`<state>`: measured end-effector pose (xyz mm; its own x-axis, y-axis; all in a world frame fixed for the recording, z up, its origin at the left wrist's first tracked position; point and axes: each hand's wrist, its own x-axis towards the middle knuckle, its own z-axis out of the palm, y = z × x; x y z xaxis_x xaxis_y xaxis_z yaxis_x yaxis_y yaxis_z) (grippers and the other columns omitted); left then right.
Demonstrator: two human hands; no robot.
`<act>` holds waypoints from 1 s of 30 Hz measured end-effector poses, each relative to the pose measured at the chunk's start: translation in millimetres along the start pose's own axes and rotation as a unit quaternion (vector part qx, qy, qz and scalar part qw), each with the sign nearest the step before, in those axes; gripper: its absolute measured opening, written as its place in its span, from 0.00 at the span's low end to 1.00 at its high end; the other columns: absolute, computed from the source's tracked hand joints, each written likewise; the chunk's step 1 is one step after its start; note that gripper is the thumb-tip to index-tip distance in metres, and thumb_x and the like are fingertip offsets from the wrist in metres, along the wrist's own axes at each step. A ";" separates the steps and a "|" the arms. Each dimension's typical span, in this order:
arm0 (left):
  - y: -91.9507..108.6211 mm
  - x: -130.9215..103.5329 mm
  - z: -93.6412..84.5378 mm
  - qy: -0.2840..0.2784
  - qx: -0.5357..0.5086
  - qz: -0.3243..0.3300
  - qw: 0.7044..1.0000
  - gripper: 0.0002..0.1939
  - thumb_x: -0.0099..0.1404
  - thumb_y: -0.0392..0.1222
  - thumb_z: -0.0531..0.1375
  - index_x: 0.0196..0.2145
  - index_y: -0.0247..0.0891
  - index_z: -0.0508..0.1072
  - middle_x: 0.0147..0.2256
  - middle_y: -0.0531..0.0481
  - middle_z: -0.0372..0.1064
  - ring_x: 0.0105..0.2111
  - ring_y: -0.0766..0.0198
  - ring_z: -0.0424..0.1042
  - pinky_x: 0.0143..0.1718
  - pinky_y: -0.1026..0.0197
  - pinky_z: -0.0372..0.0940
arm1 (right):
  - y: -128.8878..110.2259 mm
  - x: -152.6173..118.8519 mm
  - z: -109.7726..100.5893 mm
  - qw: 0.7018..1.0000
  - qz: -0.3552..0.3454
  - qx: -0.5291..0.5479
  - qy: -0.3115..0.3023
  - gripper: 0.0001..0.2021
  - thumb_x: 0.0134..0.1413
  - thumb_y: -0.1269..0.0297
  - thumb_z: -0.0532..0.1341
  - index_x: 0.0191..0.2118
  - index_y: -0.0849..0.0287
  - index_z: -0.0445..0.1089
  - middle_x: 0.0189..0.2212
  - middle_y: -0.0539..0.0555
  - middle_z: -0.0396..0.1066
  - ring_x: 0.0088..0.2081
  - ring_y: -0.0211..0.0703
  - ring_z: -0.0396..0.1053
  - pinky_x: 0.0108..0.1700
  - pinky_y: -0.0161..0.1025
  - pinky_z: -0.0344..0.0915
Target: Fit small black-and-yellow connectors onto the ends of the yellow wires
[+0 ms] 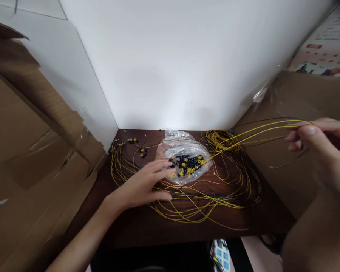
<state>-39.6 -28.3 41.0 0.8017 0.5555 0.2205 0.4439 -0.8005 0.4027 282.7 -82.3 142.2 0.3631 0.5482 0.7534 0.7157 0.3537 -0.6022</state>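
My right hand [325, 141] is raised at the right, thumb and fingers pinched on thin yellow wires [260, 127] that stretch down to the left. My left hand [150, 181] reaches over the table with its fingers apart and nothing in them. Its fingertips are close to a clear plastic bag [172, 141]; whether they touch it I cannot tell. In the bag lie many small black and yellow parts [189, 163]. Long loops of yellow and black wire [187, 219] spread around and in front of the bag.
A coil of yellow wire [219, 140] lies at the back right of the dark brown table [124, 230]. Small black and yellow pieces [143, 152] are at the back left. Cardboard [36, 166] stands on the left, more cardboard [272, 166] on the right, a white panel [170, 68] behind.
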 end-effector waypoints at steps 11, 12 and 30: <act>4.5 -30.8 34.0 -0.006 -0.007 -0.086 0.996 0.30 0.56 0.47 0.61 0.56 0.45 0.60 0.51 0.43 0.60 0.50 0.56 0.60 0.51 0.52 0.58 | -1.6 -114.7 59.3 0.899 0.249 0.299 -0.203 0.07 0.59 0.62 0.52 0.36 0.58 0.64 0.27 0.53 0.72 0.24 0.40 0.71 0.25 0.39 0.70; 6.0 -30.2 36.8 -0.006 0.001 -0.083 0.997 0.26 0.57 0.47 0.60 0.53 0.44 0.63 0.49 0.44 0.62 0.48 0.56 0.62 0.49 0.53 0.59 | -3.3 -126.1 63.6 0.898 0.247 0.285 -0.228 0.08 0.60 0.62 0.51 0.36 0.59 0.64 0.29 0.54 0.72 0.27 0.41 0.72 0.29 0.41 0.71; 2.0 -49.9 41.0 0.053 -0.036 -0.133 0.989 0.12 0.61 0.45 0.57 0.42 0.42 0.71 0.40 0.47 0.64 0.41 0.60 0.64 0.43 0.57 0.63 | -2.7 -180.7 87.9 0.876 -0.098 -0.125 -0.456 0.08 0.59 0.70 0.49 0.36 0.57 0.64 0.38 0.56 0.64 0.39 0.46 0.59 0.40 0.44 0.59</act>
<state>-62.3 -66.9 -5.7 0.6123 0.7679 0.1881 0.6013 -0.6068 0.5198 162.8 -115.7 -15.6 -0.3279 0.9127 0.2437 0.8603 0.3951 -0.3222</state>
